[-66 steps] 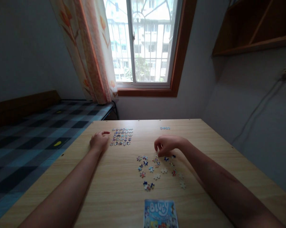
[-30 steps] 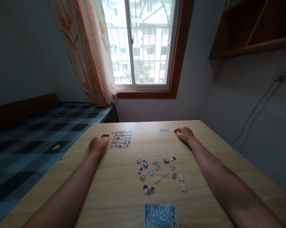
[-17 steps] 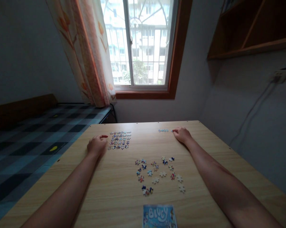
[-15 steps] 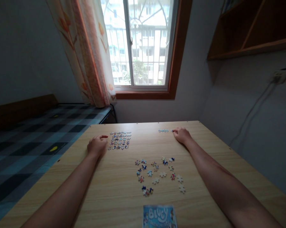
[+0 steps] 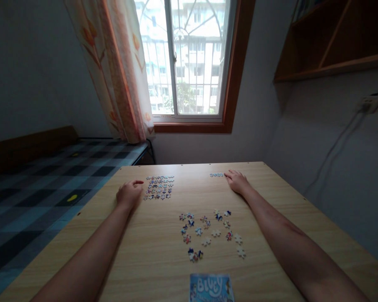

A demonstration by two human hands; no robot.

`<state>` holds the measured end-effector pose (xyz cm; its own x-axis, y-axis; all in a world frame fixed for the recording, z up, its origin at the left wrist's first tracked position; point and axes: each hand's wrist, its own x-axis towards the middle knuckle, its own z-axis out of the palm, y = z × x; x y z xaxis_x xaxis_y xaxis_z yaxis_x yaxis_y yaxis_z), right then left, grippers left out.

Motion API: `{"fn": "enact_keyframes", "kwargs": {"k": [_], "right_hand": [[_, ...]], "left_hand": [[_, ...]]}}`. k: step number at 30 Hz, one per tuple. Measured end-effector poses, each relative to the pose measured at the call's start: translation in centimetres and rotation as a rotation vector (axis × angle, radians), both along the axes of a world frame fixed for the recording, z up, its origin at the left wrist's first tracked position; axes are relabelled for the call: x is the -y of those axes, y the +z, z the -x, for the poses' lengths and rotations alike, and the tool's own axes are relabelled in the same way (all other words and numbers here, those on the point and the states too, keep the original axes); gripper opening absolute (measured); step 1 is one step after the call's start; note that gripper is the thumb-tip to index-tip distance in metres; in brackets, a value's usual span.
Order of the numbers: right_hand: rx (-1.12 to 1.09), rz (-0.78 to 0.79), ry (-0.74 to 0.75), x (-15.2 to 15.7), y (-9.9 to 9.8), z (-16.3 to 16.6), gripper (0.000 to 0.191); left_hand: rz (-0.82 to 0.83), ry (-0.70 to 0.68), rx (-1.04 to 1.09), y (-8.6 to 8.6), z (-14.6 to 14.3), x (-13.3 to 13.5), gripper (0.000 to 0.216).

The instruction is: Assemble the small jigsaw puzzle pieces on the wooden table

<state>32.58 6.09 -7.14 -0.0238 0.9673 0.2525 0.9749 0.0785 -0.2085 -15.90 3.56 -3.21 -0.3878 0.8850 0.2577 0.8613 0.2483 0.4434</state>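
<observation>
1. Light comes through the barred window (image 5: 198,63) behind your wood-grained worktop (image 5: 145,239), which carries the jigsaw pieces in three groups.
2. At the far edge, right of centre, you have a short row of light-blue pieces (image 5: 216,175) lying side by side.
3. Your right hand (image 5: 236,182) rests at the right end of that row, fingers reaching toward it; whether the fingertips are clamped on a piece, you cannot tell from here.
4. To the left lies your block of pieces (image 5: 155,186), set out in several rows.
5. Your left hand (image 5: 129,193) rests just beside that block, index finger stretched toward it; its underside is hidden, so you cannot tell whether thumb and fingers meet.
6. Nearer you, loose pieces (image 5: 198,230) lie scattered around the middle, some patterned, some pale.
7. Closest to you is a blue "BLUEY" picture sheet (image 5: 211,288), cut off by the lower edge of your view.
8. Beyond the worktop, you have a checked bed (image 5: 50,167) and a tulip-patterned curtain (image 5: 120,84) on the left, and a wooden wall shelf (image 5: 321,63) above a socket (image 5: 367,102) on the right.
</observation>
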Motion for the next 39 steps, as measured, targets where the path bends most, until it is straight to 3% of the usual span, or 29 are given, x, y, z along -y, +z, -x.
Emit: {"fn": "enact_keyframes", "kwargs": {"k": [13, 25, 30, 32, 34, 36, 39], "right_hand": [[-0.001, 0.037, -0.01, 0.1, 0.1, -0.2, 0.043], [-0.041, -0.026, 0.016, 0.8, 0.4, 0.0, 0.044], [-0.071, -0.127, 0.066, 1.7, 2.6, 1.4, 0.042], [-0.095, -0.226, 0.215, 2.5, 4.2, 3.3, 0.034], [-0.122, -0.254, 0.514, 3.8, 5.8, 6.0, 0.024], [-0.127, -0.171, 0.824, 5.7, 7.1, 9.1, 0.023], [-0.103, -0.075, 1.042, 8.7, 7.9, 13.1, 0.03]], "left_hand": [[0.002, -0.004, -0.006, 0.0, 0.0, -0.1, 0.034], [-0.005, 0.008, 0.004, 0.7, -0.8, 0.5, 0.032], [0.0, 0.016, 0.008, 0.6, -0.8, 0.5, 0.033], [0.002, 0.014, 0.006, 0.7, -0.9, 0.6, 0.033], [-0.001, 0.009, 0.006, 0.7, -1.0, 0.7, 0.034], [-0.004, 0.004, 0.015, 0.7, -1.1, 0.7, 0.034], [-0.002, 0.001, 0.026, 0.6, -1.0, 0.8, 0.034]]}}
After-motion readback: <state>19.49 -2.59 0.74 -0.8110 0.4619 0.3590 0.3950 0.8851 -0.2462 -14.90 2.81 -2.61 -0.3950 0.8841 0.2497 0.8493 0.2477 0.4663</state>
